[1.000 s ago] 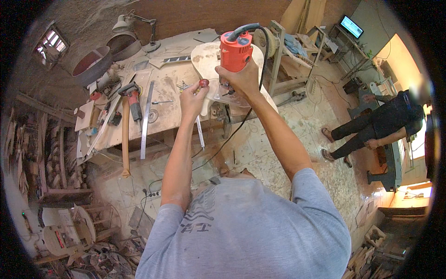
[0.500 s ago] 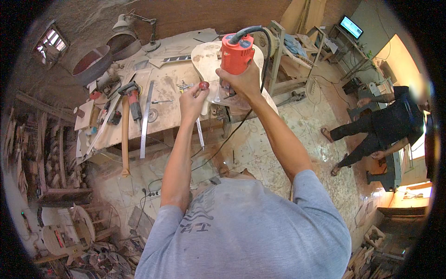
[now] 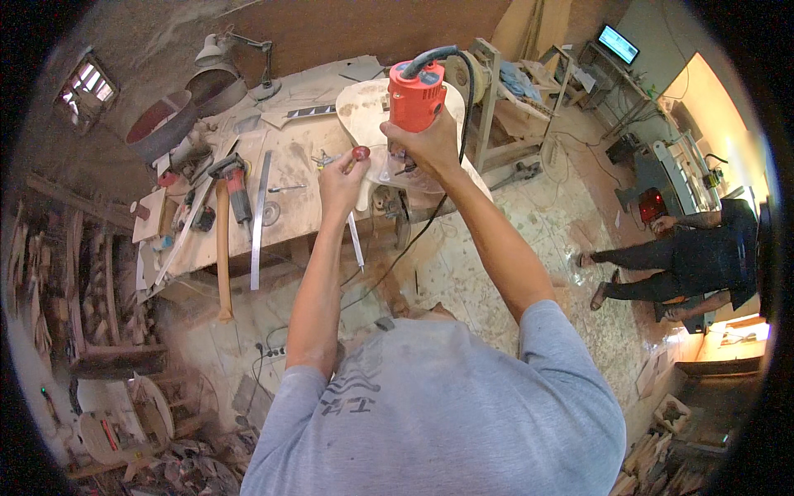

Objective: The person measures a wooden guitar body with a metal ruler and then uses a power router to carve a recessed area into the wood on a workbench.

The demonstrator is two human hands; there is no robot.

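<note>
My right hand (image 3: pixel 428 146) is wrapped around the lower part of a red router (image 3: pixel 416 101), which stands upright with a thick dark cable from its top. Its clear base (image 3: pixel 418 180) rests at the lower part of a pale wooden guitar body (image 3: pixel 361 106) on the bench. Just left of the router, my left hand (image 3: pixel 340 178) is closed with a round red knob (image 3: pixel 361 153) between thumb and fingers. Whether the knob is joined to the router's base cannot be made out. Small metal parts (image 3: pixel 322 159) lie beside my left hand.
On the workbench (image 3: pixel 294 190) lie an angle grinder (image 3: pixel 238 190), a steel ruler (image 3: pixel 260 215), a long wooden handle (image 3: pixel 222 248) and a fretted neck piece (image 3: pixel 311 111). A desk lamp (image 3: pixel 266 74) stands behind. The router's cable (image 3: pixel 426 223) hangs toward the floor. Another person (image 3: pixel 695 256) walks at right.
The other person at right has stepped along and moved lower in the picture. My view has shifted slightly. Both my hands keep their holds, with the router in nearly the same place.
</note>
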